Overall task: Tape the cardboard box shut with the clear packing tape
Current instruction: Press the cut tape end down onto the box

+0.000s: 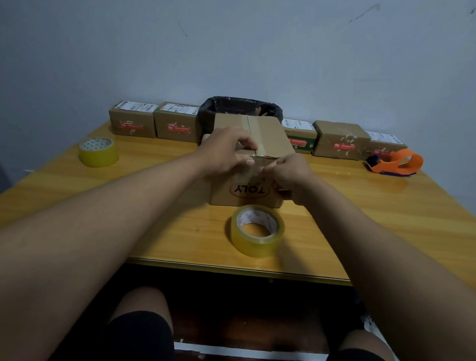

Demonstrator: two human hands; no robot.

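While your left hand (227, 153) lies curled over the near top edge of the cardboard box (249, 164), thumb against the front face and fingers on the lid, your right hand (287, 174) is closed in a pinch at the front upper edge – apparently on the end of the tape strip (259, 132), though the clear film between the fingertips cannot be made out with certainty. That strip, glossy and slightly darker than the board, runs along the centre seam of the closed flaps and reaches the near edge. The box sits mid-table, just behind the roll of clear packing tape (257, 230), which lies flat and apart from both hands.

Step in hand, by judgement: folding the strip's tail down over the front face and pressing it flat. The next move calls for a firm downward smoothing while the left hand steadies the box – any wrinkle in thin film tends to set at once.

Materials: matte brown corrugated board with a red oval logo; translucent yellowish tape wound on a printed core; a lacquered, reflective wooden table (371, 220). A second roll (99, 151) rests far left, an orange dispenser (396, 162) far right, small labelled parcels (132, 122) along the back
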